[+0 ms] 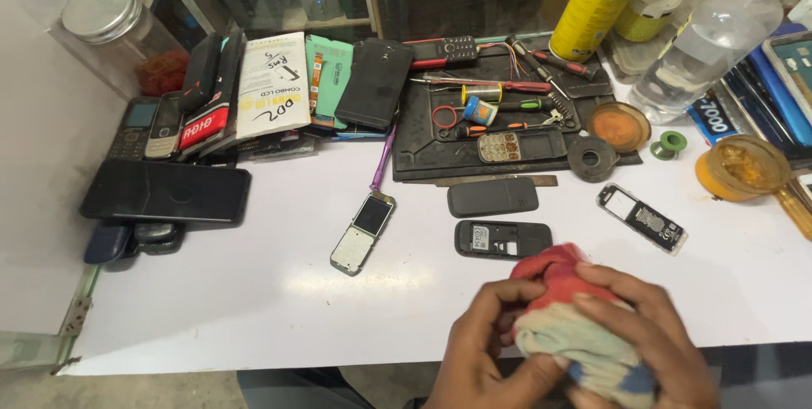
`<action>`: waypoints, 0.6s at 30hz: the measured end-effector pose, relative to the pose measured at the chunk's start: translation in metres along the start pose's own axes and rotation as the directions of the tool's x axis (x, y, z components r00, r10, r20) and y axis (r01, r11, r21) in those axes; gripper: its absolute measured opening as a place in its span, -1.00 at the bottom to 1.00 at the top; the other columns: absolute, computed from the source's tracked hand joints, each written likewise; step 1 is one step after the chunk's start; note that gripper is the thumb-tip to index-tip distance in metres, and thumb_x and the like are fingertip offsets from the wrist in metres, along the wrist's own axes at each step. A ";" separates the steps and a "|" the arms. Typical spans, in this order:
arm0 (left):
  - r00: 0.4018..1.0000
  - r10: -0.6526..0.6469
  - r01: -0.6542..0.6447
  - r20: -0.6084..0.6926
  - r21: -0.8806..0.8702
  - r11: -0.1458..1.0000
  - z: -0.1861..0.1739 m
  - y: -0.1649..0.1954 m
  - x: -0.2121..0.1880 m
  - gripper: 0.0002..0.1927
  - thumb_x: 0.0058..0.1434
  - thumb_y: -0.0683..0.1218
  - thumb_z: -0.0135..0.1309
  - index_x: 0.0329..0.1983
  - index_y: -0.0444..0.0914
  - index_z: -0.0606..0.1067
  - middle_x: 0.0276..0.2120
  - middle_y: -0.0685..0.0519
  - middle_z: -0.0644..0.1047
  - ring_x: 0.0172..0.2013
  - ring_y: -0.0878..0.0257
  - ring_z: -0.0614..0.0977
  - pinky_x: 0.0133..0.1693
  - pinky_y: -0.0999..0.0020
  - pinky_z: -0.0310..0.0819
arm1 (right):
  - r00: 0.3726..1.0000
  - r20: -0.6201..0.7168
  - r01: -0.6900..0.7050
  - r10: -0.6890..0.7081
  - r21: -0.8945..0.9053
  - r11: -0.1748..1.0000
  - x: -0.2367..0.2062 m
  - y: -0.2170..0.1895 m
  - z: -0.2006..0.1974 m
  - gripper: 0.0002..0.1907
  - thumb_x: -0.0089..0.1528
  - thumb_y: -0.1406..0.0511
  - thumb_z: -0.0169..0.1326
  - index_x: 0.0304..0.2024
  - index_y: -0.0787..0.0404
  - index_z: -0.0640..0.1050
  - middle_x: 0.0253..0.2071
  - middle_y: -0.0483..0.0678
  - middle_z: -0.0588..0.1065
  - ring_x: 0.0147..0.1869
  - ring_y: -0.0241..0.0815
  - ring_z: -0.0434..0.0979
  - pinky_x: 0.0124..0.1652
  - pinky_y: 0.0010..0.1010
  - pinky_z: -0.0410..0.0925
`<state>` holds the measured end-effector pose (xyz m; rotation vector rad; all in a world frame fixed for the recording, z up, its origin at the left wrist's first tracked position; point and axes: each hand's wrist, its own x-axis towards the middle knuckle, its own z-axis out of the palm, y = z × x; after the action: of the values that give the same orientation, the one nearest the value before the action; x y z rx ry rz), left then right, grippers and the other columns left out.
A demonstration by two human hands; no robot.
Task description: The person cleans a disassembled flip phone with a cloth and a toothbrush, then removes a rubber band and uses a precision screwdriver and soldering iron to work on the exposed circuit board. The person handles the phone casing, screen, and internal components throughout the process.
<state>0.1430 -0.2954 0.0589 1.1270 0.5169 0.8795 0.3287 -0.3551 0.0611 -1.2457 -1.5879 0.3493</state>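
Both hands are closed round a bunched red, cream and blue cloth (575, 324) at the near table edge: left hand (491, 345) cupping its side, right hand (647, 337) pressed over the top. Whether anything sits inside the folds cannot be told. It looks like a wiping step. Just beyond lie an open black phone shell (502, 238), its back cover (492, 197) and a bare circuit board (362, 232).
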 end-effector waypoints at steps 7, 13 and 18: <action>0.991 -0.123 0.127 0.055 -0.091 0.988 -0.020 -0.009 -0.006 -0.55 0.29 -0.09 0.19 0.18 -0.41 0.47 0.17 -0.05 0.51 0.05 0.24 0.59 0.02 0.34 0.52 | 0.928 -0.152 -0.261 0.340 0.386 0.885 -0.028 0.004 0.038 -0.15 0.18 0.24 0.28 0.39 0.41 0.19 0.24 0.40 0.44 0.29 0.16 0.54 0.26 -0.03 0.40; 0.860 0.472 0.010 -0.193 0.931 0.364 -0.088 0.025 0.020 -0.45 0.07 -0.03 0.32 0.09 -0.37 0.51 0.03 -0.16 0.53 -0.01 -0.09 0.59 -0.03 0.09 0.50 | 0.877 -0.345 -0.281 0.333 0.193 0.940 -0.028 0.024 0.023 -0.25 0.20 0.31 0.21 0.33 0.39 0.15 0.16 0.25 0.46 0.21 -0.02 0.61 0.19 -0.18 0.50; 0.888 0.354 0.331 -0.293 0.942 -0.051 -0.126 0.030 0.053 -0.39 -0.05 0.09 0.42 -0.10 -0.43 0.55 -0.05 -0.26 0.52 -0.07 -0.13 0.55 -0.11 0.01 0.46 | 0.876 -0.305 -0.388 0.374 0.018 0.922 -0.020 0.025 0.004 -0.29 0.10 0.41 0.21 0.27 0.46 0.28 0.13 0.34 0.49 0.21 0.09 0.57 0.19 -0.11 0.45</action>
<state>0.0691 -0.1777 0.0443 2.3409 1.8602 0.6592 0.3374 -0.3605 0.0305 -1.5687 -1.0883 0.3516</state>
